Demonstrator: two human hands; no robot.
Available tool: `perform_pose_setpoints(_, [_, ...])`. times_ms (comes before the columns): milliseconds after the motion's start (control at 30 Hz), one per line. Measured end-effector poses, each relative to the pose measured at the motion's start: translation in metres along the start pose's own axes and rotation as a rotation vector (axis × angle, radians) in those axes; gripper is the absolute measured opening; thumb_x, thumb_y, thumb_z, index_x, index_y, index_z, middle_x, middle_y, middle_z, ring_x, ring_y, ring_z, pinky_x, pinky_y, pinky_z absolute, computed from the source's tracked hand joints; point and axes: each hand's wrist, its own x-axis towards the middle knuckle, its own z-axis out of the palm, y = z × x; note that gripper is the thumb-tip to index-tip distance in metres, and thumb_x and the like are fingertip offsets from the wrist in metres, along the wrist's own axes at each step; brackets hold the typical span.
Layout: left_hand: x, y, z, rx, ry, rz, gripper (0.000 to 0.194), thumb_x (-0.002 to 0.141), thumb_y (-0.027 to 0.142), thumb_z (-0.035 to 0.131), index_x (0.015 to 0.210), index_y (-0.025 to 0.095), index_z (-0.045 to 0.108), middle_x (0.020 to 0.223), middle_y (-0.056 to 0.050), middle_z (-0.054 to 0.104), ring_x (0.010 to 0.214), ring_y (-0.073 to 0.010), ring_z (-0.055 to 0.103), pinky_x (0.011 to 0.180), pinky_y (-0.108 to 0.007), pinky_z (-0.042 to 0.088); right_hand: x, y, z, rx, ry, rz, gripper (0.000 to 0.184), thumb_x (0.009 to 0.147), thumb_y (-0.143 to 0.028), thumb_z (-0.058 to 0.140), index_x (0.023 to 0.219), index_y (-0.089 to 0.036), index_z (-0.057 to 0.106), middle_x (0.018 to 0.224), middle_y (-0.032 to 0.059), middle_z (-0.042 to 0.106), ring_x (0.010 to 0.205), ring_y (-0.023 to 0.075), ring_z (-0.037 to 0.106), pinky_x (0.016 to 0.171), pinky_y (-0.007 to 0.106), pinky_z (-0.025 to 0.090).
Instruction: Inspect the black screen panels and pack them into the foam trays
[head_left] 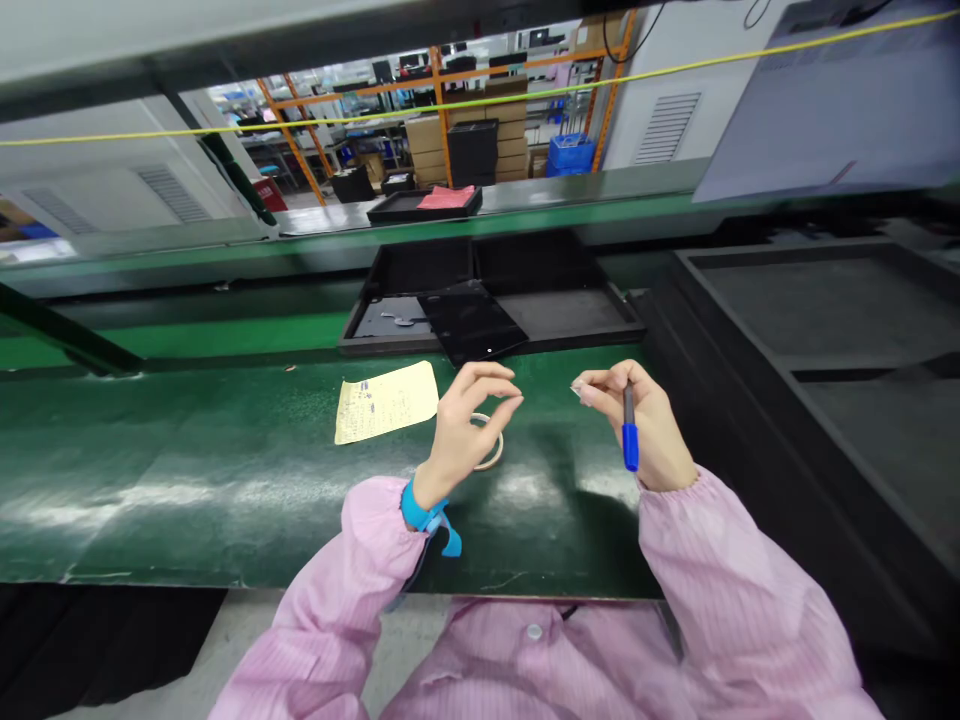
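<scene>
My left hand (472, 420) is raised over the green bench with its fingers curved and a gap between thumb and fingertips. Just behind its thumb shows a narrow pale ring, like a roll of tape (491, 462), partly hidden by the hand; whether they touch I cannot tell. My right hand (646, 425) keeps a pen with a blue cap (631, 447) tucked in its grip, cap pointing down. Between its thumb and forefinger is a small whitish piece (576, 390), too small to name. A yellow handwritten sheet (390, 402) lies left of my left hand.
Beyond my hands, a black divided tray (570, 315) has a glossy black panel (474, 320) leaning over its front edge. Large black trays (840, 310) are stacked at the right. A smaller tray with something red (448, 198) sits on the ledge behind. A yellow cord (480, 103) crosses above.
</scene>
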Motion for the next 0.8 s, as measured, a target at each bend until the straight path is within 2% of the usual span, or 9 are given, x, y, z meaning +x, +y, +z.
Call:
perform_pose_setpoints(33, [0.001,-0.01,-0.002,0.011,0.027,-0.066,0.007,0.08,0.017,0.064,0.086,0.019,0.063,0.099,-0.004,0.062,0.094,-0.0147,0.059,0.081,-0.028,0.048,0.005,0.002,0.002,-0.024,-0.018,-0.013,0.044,0.069,-0.032,0.073,0.074,-0.021,0.03,0.084,0.0012,0.064,0.081,0.0137,0.06,0.075,0.03,0.048])
perform_pose_setpoints(100, [0.003,-0.034,-0.007,0.023,0.12,-0.235,0.024,0.08,0.019,0.063,0.103,0.022,0.059,0.115,-0.007,0.056,0.104,-0.0172,0.055,0.086,-0.03,0.046,0.021,0.009,0.008,-0.075,-0.078,-0.03,0.046,0.07,-0.034,0.072,0.074,-0.021,0.028,0.083,0.0014,0.064,0.078,0.0137,0.06,0.073,0.03,0.047])
perform_pose_setpoints(167, [0.005,-0.06,-0.012,0.018,0.245,-0.428,0.048,0.08,0.02,0.061,0.125,0.023,0.044,0.125,-0.011,0.049,0.11,-0.0191,0.052,0.091,-0.034,0.044,0.046,0.02,0.018,-0.127,-0.176,-0.031,0.05,0.068,-0.039,0.072,0.075,-0.022,0.026,0.087,0.0036,0.065,0.078,0.015,0.06,0.069,0.03,0.047])
perform_pose_setpoints(233, [0.008,-0.085,-0.013,-0.012,0.345,-0.611,0.066,0.079,0.02,0.06,0.136,0.022,0.026,0.129,-0.016,0.044,0.112,-0.0212,0.051,0.094,-0.038,0.043,0.078,0.034,0.03,-0.197,-0.283,-0.037,0.053,0.065,-0.043,0.072,0.074,-0.022,0.024,0.092,0.0058,0.065,0.079,0.0161,0.061,0.066,0.03,0.047])
perform_pose_setpoints(333, [0.012,-0.115,-0.007,-0.095,0.409,-0.79,0.077,0.081,0.023,0.059,0.139,0.021,0.01,0.124,-0.019,0.047,0.105,-0.0209,0.057,0.092,-0.039,0.044,0.127,0.057,0.049,-0.348,-0.403,-0.065,0.051,0.064,-0.042,0.071,0.073,-0.021,0.025,0.095,0.0062,0.063,0.075,0.0144,0.059,0.065,0.029,0.047])
perform_pose_setpoints(467, [0.013,-0.137,0.002,-0.217,0.414,-0.84,0.084,0.08,0.025,0.06,0.141,0.022,0.002,0.11,-0.013,0.054,0.083,-0.0139,0.062,0.082,-0.031,0.048,0.168,0.077,0.067,-0.575,-0.563,-0.134,0.032,0.076,-0.033,0.065,0.076,-0.017,0.039,0.087,0.0023,0.058,0.064,0.008,0.052,0.061,0.025,0.045])
perform_pose_setpoints(600, [0.012,-0.146,0.005,-0.299,0.379,-0.851,0.093,0.075,0.024,0.066,0.142,0.024,0.002,0.102,-0.007,0.056,0.07,-0.0101,0.06,0.075,-0.028,0.049,0.168,0.089,0.07,-0.771,-0.651,-0.255,0.024,0.088,-0.035,0.056,0.084,-0.012,0.052,0.081,0.0007,0.053,0.071,0.0097,0.051,0.068,0.026,0.046])
perform_pose_setpoints(700, [0.013,-0.148,0.006,-0.33,0.349,-0.857,0.095,0.074,0.024,0.067,0.142,0.027,0.002,0.099,-0.005,0.058,0.069,-0.0103,0.061,0.072,-0.027,0.05,0.158,0.096,0.064,-0.909,-0.6,-0.326,0.023,0.089,-0.035,0.054,0.09,-0.012,0.055,0.097,0.005,0.055,0.09,0.0152,0.052,0.083,0.035,0.046])
perform_pose_setpoints(800, [0.016,-0.147,0.007,-0.334,0.318,-0.852,0.095,0.074,0.023,0.066,0.142,0.028,0.001,0.105,-0.008,0.058,0.078,-0.0135,0.063,0.074,-0.028,0.05,0.152,0.101,0.057,-1.068,-0.435,-0.315,0.023,0.087,-0.032,0.056,0.099,-0.013,0.056,0.123,0.009,0.048,0.115,0.0228,0.044,0.097,0.045,0.039])
